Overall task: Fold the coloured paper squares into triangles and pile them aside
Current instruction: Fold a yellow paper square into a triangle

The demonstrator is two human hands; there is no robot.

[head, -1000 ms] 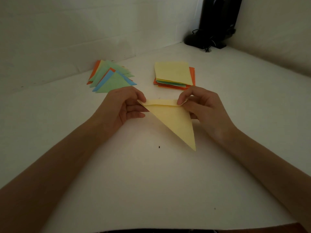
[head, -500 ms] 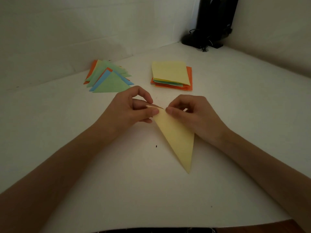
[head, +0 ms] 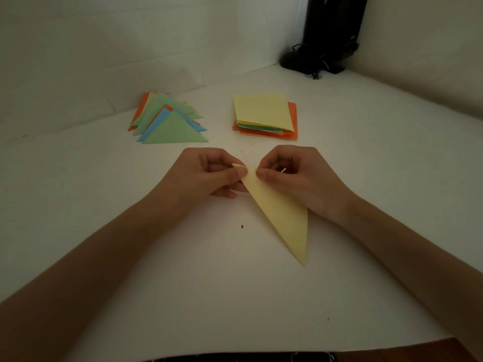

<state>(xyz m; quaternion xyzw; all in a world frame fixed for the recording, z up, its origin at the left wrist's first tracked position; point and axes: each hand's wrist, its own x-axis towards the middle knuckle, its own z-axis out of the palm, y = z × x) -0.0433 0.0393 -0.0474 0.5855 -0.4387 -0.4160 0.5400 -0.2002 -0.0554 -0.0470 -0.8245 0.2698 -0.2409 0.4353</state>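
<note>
A yellow paper [head: 283,218], folded into a triangle, hangs point-down toward me over the white table [head: 183,283]. My left hand [head: 206,173] pinches its top corner between thumb and fingers. My right hand [head: 295,178] pinches the same top edge just to the right, fingers curled, and covers part of the paper's right side. Behind my left hand lies the pile of folded triangles [head: 170,121], green on top with blue and orange beneath. The stack of unfolded squares [head: 264,116], yellow on top over green and orange sheets, sits behind my right hand.
A black stand with cables [head: 326,48] occupies the far right corner against the white walls. A small dark speck [head: 242,226] lies on the table near the paper. The table's front edge runs near my body.
My hands have drawn together along the paper's top edge, from its two ends to one corner. The triangle now hangs narrower and its lower point reaches closer to me.
</note>
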